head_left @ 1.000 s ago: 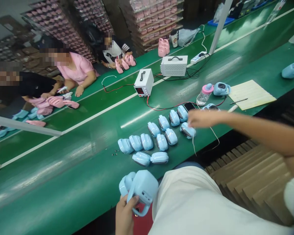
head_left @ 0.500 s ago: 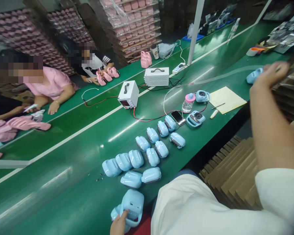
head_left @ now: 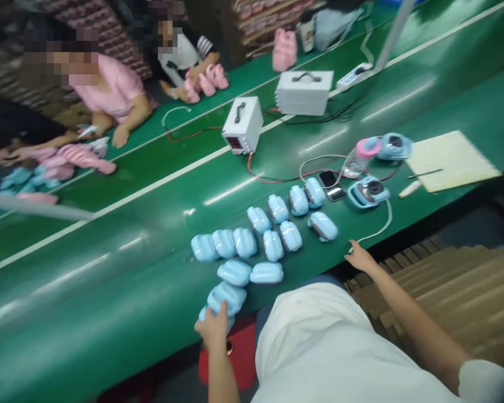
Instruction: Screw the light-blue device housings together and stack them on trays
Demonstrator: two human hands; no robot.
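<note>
My left hand (head_left: 214, 326) is closed over a glossy light-blue plastic device (head_left: 228, 296) at the table's front edge. Part of another blue piece shows under those fingers. At the right, my right hand (head_left: 361, 258) pinches the end of a thin white cable (head_left: 380, 230) just over the table edge. The cable runs up towards a blue device with a round dark front (head_left: 370, 192). Between my hands, several similar blue devices (head_left: 273, 245) rest in loose rows. Blur hides the fine details.
A phone (head_left: 331, 186), a pink-lidded bottle (head_left: 355, 165), and a yellowish sheet (head_left: 456, 162) with a pen lie towards the right. Two white power units (head_left: 242, 126) with wires stand behind. Co-workers (head_left: 109, 92) handle pink pieces across the table. Stacked cardboard (head_left: 437, 302) is at my right.
My right hand has come down from its raised position at far right to the table edge. The blue device under my left hand has been lowered and turned. The camera view has shifted.
</note>
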